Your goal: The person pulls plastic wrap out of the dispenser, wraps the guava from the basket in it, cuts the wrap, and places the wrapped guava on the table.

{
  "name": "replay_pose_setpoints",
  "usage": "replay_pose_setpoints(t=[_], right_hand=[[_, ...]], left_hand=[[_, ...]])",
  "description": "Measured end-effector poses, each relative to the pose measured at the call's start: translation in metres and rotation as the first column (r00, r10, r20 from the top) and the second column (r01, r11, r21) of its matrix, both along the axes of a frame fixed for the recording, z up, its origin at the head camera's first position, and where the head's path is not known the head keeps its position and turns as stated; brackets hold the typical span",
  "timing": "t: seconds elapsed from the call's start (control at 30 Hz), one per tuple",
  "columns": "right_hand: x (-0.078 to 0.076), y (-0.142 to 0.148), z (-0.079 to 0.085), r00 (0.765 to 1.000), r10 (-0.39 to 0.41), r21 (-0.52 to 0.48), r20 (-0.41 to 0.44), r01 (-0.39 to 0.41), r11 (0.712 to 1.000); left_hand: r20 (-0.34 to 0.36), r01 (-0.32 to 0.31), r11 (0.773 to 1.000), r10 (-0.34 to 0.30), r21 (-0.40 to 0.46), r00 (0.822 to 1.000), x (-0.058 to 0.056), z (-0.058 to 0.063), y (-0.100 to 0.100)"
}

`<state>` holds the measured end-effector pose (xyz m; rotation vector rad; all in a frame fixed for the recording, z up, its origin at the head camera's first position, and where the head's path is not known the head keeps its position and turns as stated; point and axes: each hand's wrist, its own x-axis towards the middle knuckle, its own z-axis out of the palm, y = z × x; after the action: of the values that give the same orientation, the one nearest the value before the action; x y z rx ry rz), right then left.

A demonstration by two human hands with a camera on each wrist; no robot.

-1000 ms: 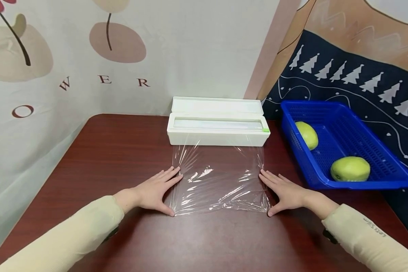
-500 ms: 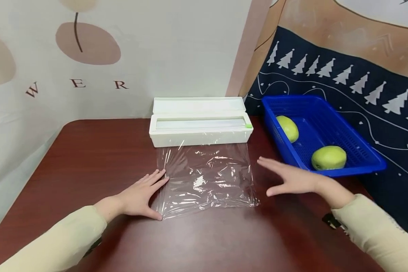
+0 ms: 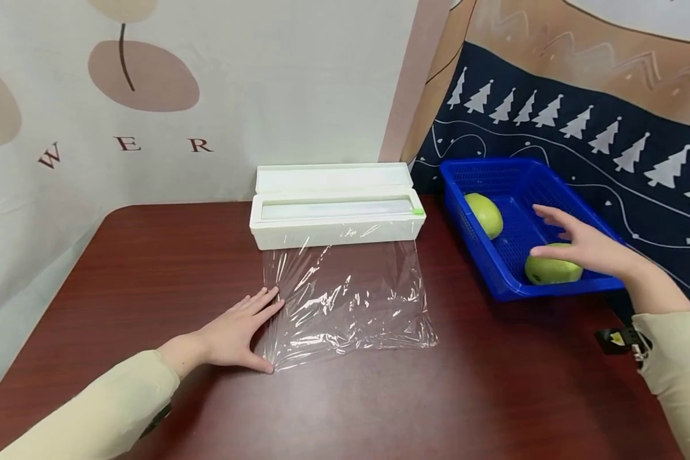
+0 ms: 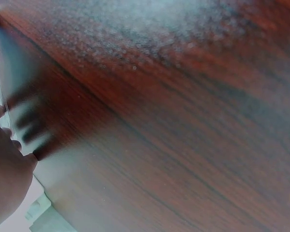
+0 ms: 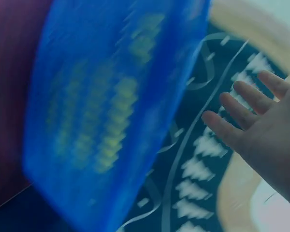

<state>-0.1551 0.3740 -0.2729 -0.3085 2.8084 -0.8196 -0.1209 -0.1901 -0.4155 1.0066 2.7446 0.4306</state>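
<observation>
A sheet of clear plastic wrap (image 3: 351, 300) lies over the table, drawn out from a white dispenser box (image 3: 336, 236). My left hand (image 3: 230, 335) presses the wrap's left edge with fingers spread; its fingers also show at the left of the left wrist view. Above the blue basket (image 3: 494, 281) hovers my right hand (image 3: 586, 246), fingers extended and holding nothing. Just beneath it a green mango-like fruit (image 3: 546, 268) is partly hidden by the hand. Another green fruit (image 3: 485, 216) lies at the basket's left side. In the right wrist view, the hand (image 5: 261, 116) has its fingers apart.
The dispenser's lid (image 3: 333, 177) stands raised at the back, and a green slider (image 3: 418, 211) sits at its right end. Behind the dark red table (image 3: 167, 255) hangs a pale printed cloth (image 3: 299, 83). A navy cloth with white trees (image 3: 586, 153) is at the right.
My right hand has lifted off the wrap's right edge and moved right, over the basket. The left hand stays on the wrap. The head view has swung to the right.
</observation>
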Motion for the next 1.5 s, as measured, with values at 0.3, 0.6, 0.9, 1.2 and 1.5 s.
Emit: replay_pose_setpoints(t=[0.3,0.6,0.9,1.2,1.5], right_hand=[[-0.016,0.051,-0.032,0.993,-0.060,0.224,0.101,0.036,0.974],[-0.021,0.065,-0.042,0.987,0.003,0.268,0.161,-0.047,0.962],[-0.023,0.067,-0.045,0.993,-0.054,0.302,0.110,0.018,0.953],[-0.025,0.053,-0.052,0.988,-0.048,0.251,0.148,0.010,0.968],[-0.027,0.050,-0.053,0.983,-0.059,0.252,0.176,0.013,0.968]], left_hand=[[0.021,-0.010,1.000,0.010,-0.010,1.000,0.002,0.001,-0.002],[0.020,0.001,1.000,-0.001,-0.012,1.000,0.001,0.000,0.000],[0.028,-0.002,1.000,0.003,-0.011,1.000,0.001,0.002,0.001],[0.024,-0.004,1.000,0.004,-0.019,1.000,0.003,0.004,0.001],[0.032,-0.011,1.000,0.011,-0.015,0.999,0.004,0.005,0.002]])
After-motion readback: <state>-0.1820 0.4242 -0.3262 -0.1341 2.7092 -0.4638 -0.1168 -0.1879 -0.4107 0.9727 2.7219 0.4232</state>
